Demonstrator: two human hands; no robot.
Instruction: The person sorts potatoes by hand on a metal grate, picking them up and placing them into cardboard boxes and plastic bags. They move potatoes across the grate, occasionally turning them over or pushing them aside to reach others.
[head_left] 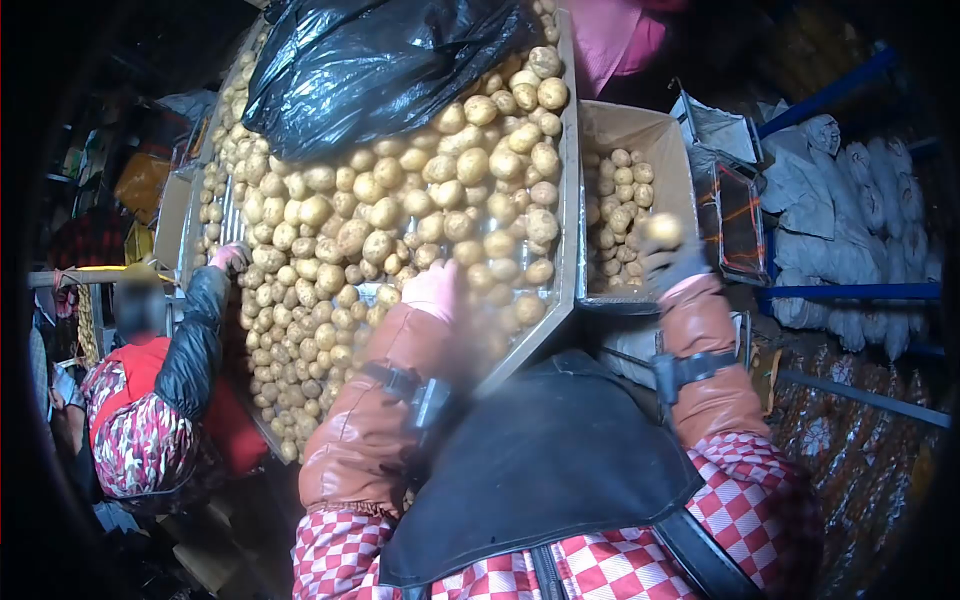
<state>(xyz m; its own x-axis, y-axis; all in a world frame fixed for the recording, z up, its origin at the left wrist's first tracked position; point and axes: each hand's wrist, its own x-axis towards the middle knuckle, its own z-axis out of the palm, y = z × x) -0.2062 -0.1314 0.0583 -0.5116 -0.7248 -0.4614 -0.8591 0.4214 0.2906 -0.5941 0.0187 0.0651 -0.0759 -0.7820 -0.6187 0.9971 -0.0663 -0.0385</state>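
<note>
Potatoes (377,246) lie heaped over a large slanted bin with a raised edge (568,150). At the heap's lower middle is my left hand (432,288), in a pink covering, touching the potatoes; its fingers are mostly hidden and blurred. My right hand (676,268), in a dark glove with a pink cuff, holds a potato (662,230) over the right side of a cardboard box (640,120). Inside that box, more potatoes (615,200) are piled.
A black plastic bag (370,70) covers the top of the heap. At the left, another person (145,410) reaches a gloved hand (232,258) to the bin's left edge. White sacks (840,220) and blue rails (850,292) stand at the right.
</note>
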